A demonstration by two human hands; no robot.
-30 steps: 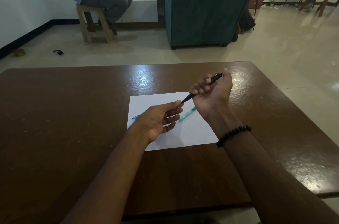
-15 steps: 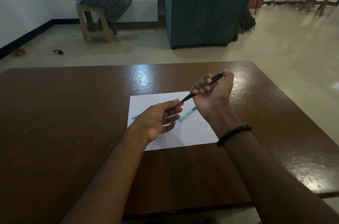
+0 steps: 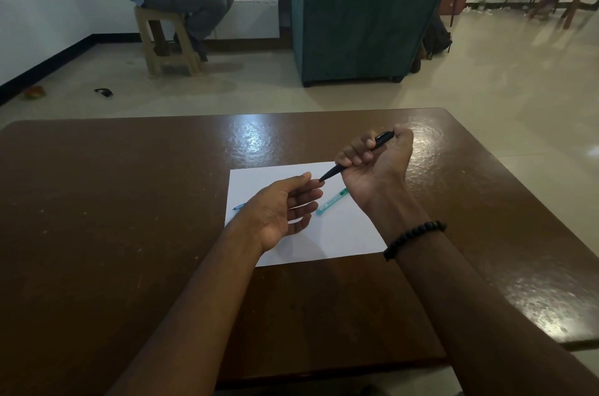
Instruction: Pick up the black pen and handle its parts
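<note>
Black pen gripped in right fist, tip at the left fingertips, above the paper.

Right hand (image 3: 377,165) had its fingers curled tight round the black pen (image 3: 356,155), thumb end near the clicker, tip pointing down-left. Left hand (image 3: 282,210) was held open, fingers loosely apart, forefinger just touching or nearly touching the tip; contact too fine to tell. A teal pen (image 3: 332,201) lay on the white sheet (image 3: 340,240) just beside the left fingers; a blue pen (image 3: 239,206) showed at the sheet's left edge, partly hidden behind the wrist. Brown table (image 3: 97,217) beneath. Judgement: the fist grip is coarse; steadying the barrel near the tip would give finer control over the tip.
</note>
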